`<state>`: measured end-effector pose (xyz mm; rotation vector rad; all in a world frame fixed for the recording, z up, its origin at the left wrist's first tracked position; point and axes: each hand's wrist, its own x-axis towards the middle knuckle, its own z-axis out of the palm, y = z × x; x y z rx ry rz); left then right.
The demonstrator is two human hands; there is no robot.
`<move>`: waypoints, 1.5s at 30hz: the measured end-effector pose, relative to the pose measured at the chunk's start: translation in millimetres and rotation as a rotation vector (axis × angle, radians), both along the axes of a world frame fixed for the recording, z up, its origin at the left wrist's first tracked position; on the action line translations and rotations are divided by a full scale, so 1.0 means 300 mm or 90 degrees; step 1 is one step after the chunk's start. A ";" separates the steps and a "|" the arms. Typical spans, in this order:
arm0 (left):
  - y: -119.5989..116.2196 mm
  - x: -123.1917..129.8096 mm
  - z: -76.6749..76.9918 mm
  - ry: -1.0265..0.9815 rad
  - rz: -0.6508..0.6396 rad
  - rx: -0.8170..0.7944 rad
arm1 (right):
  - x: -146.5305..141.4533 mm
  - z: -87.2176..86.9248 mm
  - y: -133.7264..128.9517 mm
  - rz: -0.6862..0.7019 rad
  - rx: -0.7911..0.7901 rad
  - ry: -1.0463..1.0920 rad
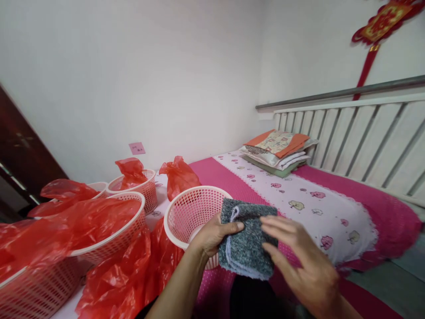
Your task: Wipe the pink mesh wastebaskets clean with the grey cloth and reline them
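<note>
A folded dark grey cloth [249, 248] with pale lavender edging and a small loop at its upper left is held up in front of me. My left hand [211, 235] grips its left side, thumb on top and the other fingers hidden underneath. At the right side of the cloth, my right hand [299, 254] has its fingers stretched out, slightly blurred, with the fingertips against or just over the surface. Just behind my left hand stands a pink mesh basket [189, 208] with a white rim; the part of it that shows holds nothing.
More pink baskets [109, 241] with red plastic bags [113, 274] crowd the left. Another red bag [179, 177] stands behind the nearest basket. Folded textiles [279, 146] lie stacked at the back of the pink and white bed cover [292, 195], beside a white radiator [358, 137].
</note>
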<state>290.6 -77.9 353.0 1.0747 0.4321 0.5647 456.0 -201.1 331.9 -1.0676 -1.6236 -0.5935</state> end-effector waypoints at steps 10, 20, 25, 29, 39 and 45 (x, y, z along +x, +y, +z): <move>0.001 -0.023 0.019 0.154 -0.255 0.149 | 0.053 0.036 0.023 0.026 -0.114 0.047; -0.006 -0.030 0.032 0.258 -0.228 0.289 | 0.026 0.018 0.022 0.047 -0.360 0.216; -0.005 -0.039 0.043 0.211 -0.191 0.228 | 0.039 0.032 -0.001 0.069 -0.445 0.365; 0.006 -0.044 0.047 0.151 -0.097 0.192 | 0.069 0.009 -0.005 -0.048 -0.308 0.493; 0.013 -0.023 0.002 -0.007 -0.030 0.213 | 0.068 -0.036 0.020 0.287 -0.455 0.917; -0.025 -0.014 0.020 0.014 0.011 0.241 | 0.037 -0.049 0.012 0.351 -0.461 0.993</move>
